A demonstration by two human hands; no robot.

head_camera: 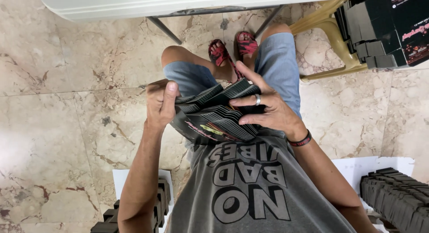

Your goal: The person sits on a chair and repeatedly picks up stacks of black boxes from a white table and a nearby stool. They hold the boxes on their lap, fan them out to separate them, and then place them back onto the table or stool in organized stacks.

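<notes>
Both hands clamp one thick stack of flat black printed cardboard sheets [219, 113] at frame centre, above the lap. Left hand [159, 103] grips the stack's left end, thumb pressed over the top, other fingers hidden behind the stack. Right hand [263, 105] lies over the right end w/ fingers spread across the fanned edges, silver ring on one finger, dark wristband [300, 141] at the wrist. Stack's long axis runs approx left-right btwn the two hands, tilted; sheets splay open toward the right hand, which looks closer to the loose edges. Sheets look thin, stiff, glossy-faced w/ coloured print on the lower face.

Outward: grey printed t-shirt [250, 188], blue denim shorts [277, 58], red-black sandals [232, 47] on beige marble floor [58, 125]. More black stacks on white trays lower left [158, 201] and lower right [397, 199]; folded black cartons on a tan plastic chair [330, 31] upper right. White surface [178, 2] along the top edge.
</notes>
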